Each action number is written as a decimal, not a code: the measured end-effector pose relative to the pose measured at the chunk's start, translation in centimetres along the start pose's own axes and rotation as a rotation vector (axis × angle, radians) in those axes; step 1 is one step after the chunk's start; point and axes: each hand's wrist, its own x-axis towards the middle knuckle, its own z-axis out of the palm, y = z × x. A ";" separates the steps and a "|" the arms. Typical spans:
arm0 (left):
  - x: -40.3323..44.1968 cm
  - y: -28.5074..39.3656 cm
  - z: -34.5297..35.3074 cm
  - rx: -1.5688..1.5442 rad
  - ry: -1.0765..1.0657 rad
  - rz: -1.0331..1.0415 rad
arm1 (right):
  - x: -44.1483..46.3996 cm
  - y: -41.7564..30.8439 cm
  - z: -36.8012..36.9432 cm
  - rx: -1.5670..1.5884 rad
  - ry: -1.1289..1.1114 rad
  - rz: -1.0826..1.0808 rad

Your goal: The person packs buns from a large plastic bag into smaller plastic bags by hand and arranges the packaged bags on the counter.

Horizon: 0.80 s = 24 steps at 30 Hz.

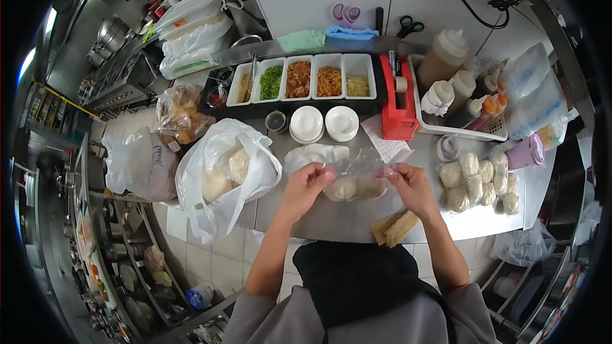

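Table (338,221), one, metal top. Left: white plastic bag (255,175), one, mouth open. Back: black tray (245,112), one, fitted with white tubs (298,98), five; red tape dispenser (398,121), one; white basket (459,131), one, filled with bottles (447,49). Just before the tray: small cup (276,122), one; white bowls (306,123), two stacks, side by side. Right: paper slip (387,148), one; bagged dough balls (472,181), one cluster; purple cup (526,152), one, tilted. Front edge: brown cloth (398,227), one, folded.

Two hands (305,186) hold one clear bag (354,186); on the far side stand five rectangular tubs (358,65), two stacks of white bowls (306,122), two pairs of scissors (346,18), one red tape dispenser (393,103).
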 end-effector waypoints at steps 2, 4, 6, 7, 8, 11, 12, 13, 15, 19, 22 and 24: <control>-1.4 -0.1 -0.3 0.110 -0.047 -0.004 | -1.2 -1.3 -0.7 -0.155 -0.063 0.098; -3.8 -0.8 0.0 0.154 -0.077 -0.006 | -3.1 0.0 -0.8 -0.128 -0.107 0.015; -6.4 -1.8 0.3 0.136 -0.093 -0.011 | -5.1 1.4 -0.7 -0.066 -0.168 0.035; -7.4 -1.8 0.5 0.131 -0.061 -0.079 | -6.2 1.9 -0.6 -0.019 -0.209 0.098; -8.3 -1.7 0.8 0.124 -0.029 -0.149 | -7.1 2.4 -0.4 0.028 -0.251 0.165; -9.4 -2.4 2.1 0.059 0.122 -0.244 | -8.3 4.3 1.0 0.261 -0.162 0.285; -9.5 -2.4 2.5 0.038 0.165 -0.240 | -8.4 3.2 1.3 0.216 -0.087 0.271; -9.7 -2.4 2.6 0.019 0.209 -0.235 | -8.3 3.0 1.3 0.207 -0.071 0.263; -10.0 -2.4 2.0 0.096 0.143 -0.159 | -8.2 2.9 1.4 0.191 -0.040 0.245; -10.7 -0.2 1.2 0.128 -0.001 -0.215 | -8.0 2.8 0.8 0.152 -0.162 0.117; -11.4 0.2 1.1 0.457 -0.047 -0.136 | -8.2 0.8 0.4 0.075 -0.176 0.122; -11.6 0.7 1.5 0.511 -0.039 -0.213 | -8.3 1.1 0.5 0.124 -0.108 0.171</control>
